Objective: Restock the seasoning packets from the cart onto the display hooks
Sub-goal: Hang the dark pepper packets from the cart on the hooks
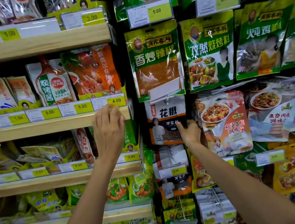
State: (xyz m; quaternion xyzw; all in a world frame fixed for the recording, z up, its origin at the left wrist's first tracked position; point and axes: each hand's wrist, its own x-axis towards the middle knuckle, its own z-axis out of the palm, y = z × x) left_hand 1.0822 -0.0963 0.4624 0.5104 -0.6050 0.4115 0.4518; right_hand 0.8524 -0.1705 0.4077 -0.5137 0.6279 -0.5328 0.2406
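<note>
My right grip (190,133) pinches the right edge of the white-and-orange peppercorn packet (164,122), thumb on its front. The packet hangs on the hook display, just below the green chili packet (155,60). My left grip (109,129) holds nothing; its relaxed fingers rest on the wooden shelf edge (51,125) under the 4.00 price tag (116,100).

Left section: four wooden shelves (41,44) stand one above another, each with a strip of yellow price labels (82,106) along its front edge. The second shelf (33,128) carries upright packets, among them a barbecue sauce pouch (52,84) beside an orange marinade packet (93,70).

Right section: display hooks (168,96) project from a dark back panel. Upper row, left to right: green chili packet (155,60), cumin barbecue packet (210,52), stewed chicken packet (260,42). Lower row: Sichuan pepper packet (167,113), with a mapo tofu packet (224,121) just beside it.
</note>
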